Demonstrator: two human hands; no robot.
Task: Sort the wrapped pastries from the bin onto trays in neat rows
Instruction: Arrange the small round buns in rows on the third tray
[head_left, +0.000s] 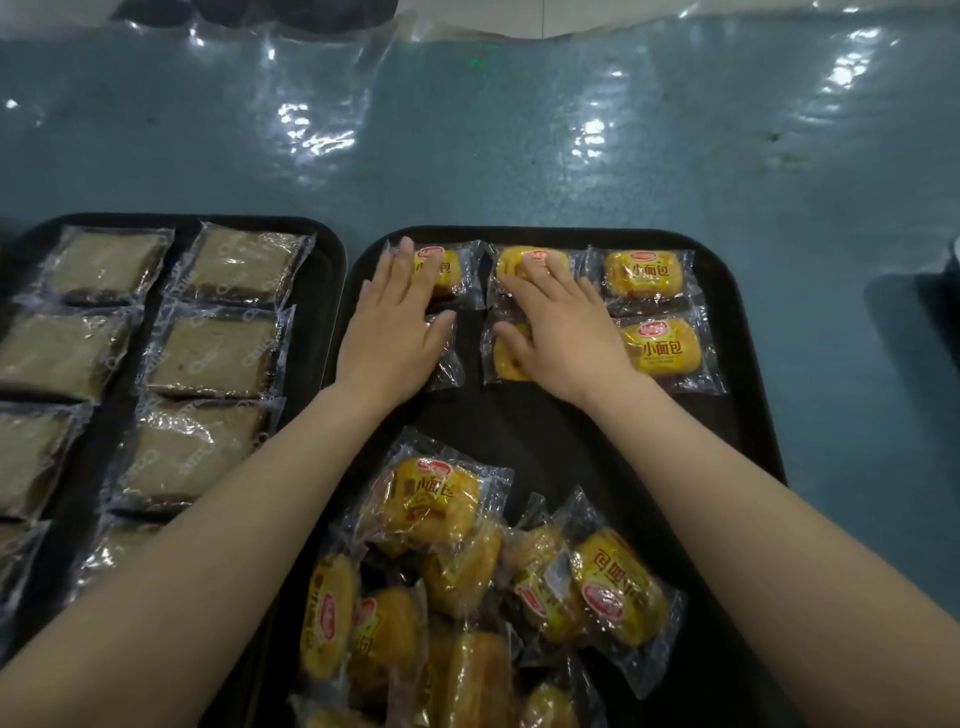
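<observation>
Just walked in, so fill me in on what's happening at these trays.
A person is laying yellow wrapped buns in rows at the far end of the right tray. The left hand and right hand press flat on buns there. A loose pile of buns waits at the tray's near end. The left tray holds brown wrapped cakes in rows.

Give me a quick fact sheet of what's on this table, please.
Surface: teal table
Left tray: brown wrapped cakes in two columns
Right tray: yellow buns in two rows at far end
Pile: loose yellow buns, near end of right tray
Left hand: flat on buns
Right hand: flat on buns
</observation>
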